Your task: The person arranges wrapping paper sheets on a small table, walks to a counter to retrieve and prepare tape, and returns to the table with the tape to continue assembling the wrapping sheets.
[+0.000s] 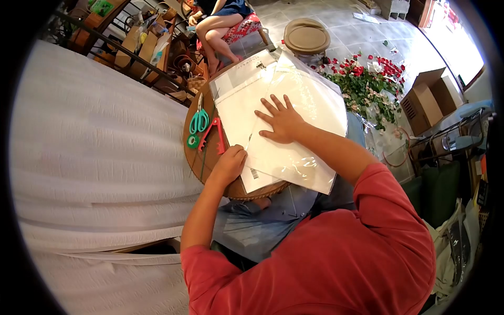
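White sheets in clear plastic (pixel 310 100), apparently wrapping paper, lie stacked and slightly fanned on a round wooden table (pixel 191 123). My right hand (pixel 283 123) rests flat on the top sheet with its fingers spread. At the left edge of that sheet, my left hand (pixel 229 164) is closed, its fingertips pinching the edge. Teal-handled scissors (pixel 199 118), a red plier-like tool (pixel 214 135) and a roll of green tape (pixel 192 140) lie on the wood left of the sheets. Thin green stems are near the tape.
Red roses with leaves (pixel 362 76) are heaped on the tiled floor beyond the table. A round stool (pixel 307 35) and an open cardboard box (pixel 430 102) stand nearby. Another person's legs (pixel 215 37) are at the top. White cloth (pixel 100 147) hangs along the left.
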Action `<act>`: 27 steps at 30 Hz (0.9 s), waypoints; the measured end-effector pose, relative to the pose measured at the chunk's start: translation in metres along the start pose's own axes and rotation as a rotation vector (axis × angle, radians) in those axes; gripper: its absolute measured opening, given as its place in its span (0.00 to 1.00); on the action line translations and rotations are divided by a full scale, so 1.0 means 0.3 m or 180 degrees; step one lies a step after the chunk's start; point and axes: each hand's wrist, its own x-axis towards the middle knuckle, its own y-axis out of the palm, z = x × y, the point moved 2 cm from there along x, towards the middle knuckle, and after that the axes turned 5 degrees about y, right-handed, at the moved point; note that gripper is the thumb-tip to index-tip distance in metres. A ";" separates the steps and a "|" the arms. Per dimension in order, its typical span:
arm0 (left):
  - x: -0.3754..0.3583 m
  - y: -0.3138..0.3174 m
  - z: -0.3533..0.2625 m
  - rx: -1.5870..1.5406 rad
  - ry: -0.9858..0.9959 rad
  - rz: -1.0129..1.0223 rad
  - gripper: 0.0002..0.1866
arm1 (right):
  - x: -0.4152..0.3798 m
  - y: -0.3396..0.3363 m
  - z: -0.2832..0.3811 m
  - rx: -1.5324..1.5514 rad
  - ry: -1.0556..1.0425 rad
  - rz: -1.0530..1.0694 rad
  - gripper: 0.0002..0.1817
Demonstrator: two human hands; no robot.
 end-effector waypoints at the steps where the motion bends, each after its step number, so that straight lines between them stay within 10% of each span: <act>1: 0.004 0.005 -0.001 0.0239 0.0172 0.0099 0.05 | 0.001 0.002 -0.001 0.0011 -0.0009 -0.0025 0.41; 10: -0.105 0.024 -0.068 0.0264 0.0287 0.0784 0.08 | 0.009 0.010 -0.007 -0.0018 0.0006 -0.0039 0.41; 24: 0.011 -0.030 -0.256 0.0845 0.0333 -0.1133 0.24 | 0.006 0.020 -0.001 -0.0010 -0.0017 -0.0118 0.41; 27: 0.060 0.037 -0.265 0.0480 0.0226 -0.0648 0.21 | 0.006 0.019 -0.001 0.0006 -0.0027 -0.0123 0.41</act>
